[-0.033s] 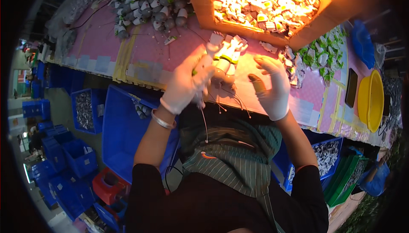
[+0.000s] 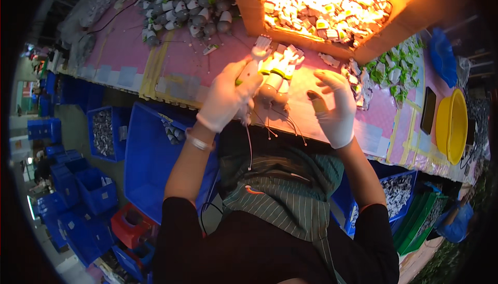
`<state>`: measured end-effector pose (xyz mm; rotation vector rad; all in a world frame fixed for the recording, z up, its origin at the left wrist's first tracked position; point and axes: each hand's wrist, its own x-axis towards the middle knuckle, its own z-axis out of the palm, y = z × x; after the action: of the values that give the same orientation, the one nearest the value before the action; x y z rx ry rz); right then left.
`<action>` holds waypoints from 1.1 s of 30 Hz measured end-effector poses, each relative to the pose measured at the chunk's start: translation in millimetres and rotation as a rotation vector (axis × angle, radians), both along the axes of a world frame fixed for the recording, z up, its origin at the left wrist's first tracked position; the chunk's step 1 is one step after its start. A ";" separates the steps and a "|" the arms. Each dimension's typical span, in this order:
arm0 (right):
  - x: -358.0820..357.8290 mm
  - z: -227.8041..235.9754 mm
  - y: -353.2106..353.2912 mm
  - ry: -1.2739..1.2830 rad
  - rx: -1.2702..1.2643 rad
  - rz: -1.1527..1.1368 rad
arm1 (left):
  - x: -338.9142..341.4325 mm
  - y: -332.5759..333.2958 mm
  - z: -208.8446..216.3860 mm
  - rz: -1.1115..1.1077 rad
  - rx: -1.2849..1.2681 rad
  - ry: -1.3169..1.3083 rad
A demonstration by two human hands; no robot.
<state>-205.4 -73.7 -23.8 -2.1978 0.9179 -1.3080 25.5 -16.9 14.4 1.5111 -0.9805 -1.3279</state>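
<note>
1. Resting between the narrowed fingers of the left hand [image 2: 225, 100], one white-and-grey piece [image 2: 251, 68] was tilted; a thin cord [image 2: 250, 146] hung below these fingers.
2. Just right of the left fingers, a row of similar pieces [image 2: 274, 79] lay on the pink table [image 2: 187, 58].
3. At the other side of this row, the right hand [image 2: 336, 110] had its fingers curved and wide apart from the thumb.
4. Beyond the fingers of both hands stood a cardboard box [image 2: 249, 1] with brightly lit parts [image 2: 306, 17] inside.
5. Farther beyond the left fingers there was a grey-and-white heap [image 2: 194, 6]; well to the right of the right fingers stood a yellow basin [image 2: 450, 128].
</note>
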 end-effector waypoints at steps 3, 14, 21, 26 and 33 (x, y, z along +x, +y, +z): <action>-4.1 -2.0 5.7 -0.012 0.131 -0.051 | 8.6 -34.9 -49.0 0.035 -0.534 -0.701; -28.2 -19.4 12.0 -0.084 0.355 -0.116 | 33.0 -72.1 -27.7 0.419 -0.734 -0.874; -18.0 2.9 10.1 -0.004 0.255 -0.105 | 137.4 -151.8 -9.7 0.353 -0.119 -1.215; 0.3 29.4 11.1 -0.021 0.205 -0.078 | 127.0 -167.4 -27.0 0.065 0.204 -1.197; 37.4 45.5 -14.4 -0.012 0.192 0.051 | 120.7 -76.0 -27.1 0.162 -0.138 -0.275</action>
<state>-168.0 -88.1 21.7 -2.0500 0.9355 -1.1576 146.3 -92.9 -12.7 1.6562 -1.0714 -0.9364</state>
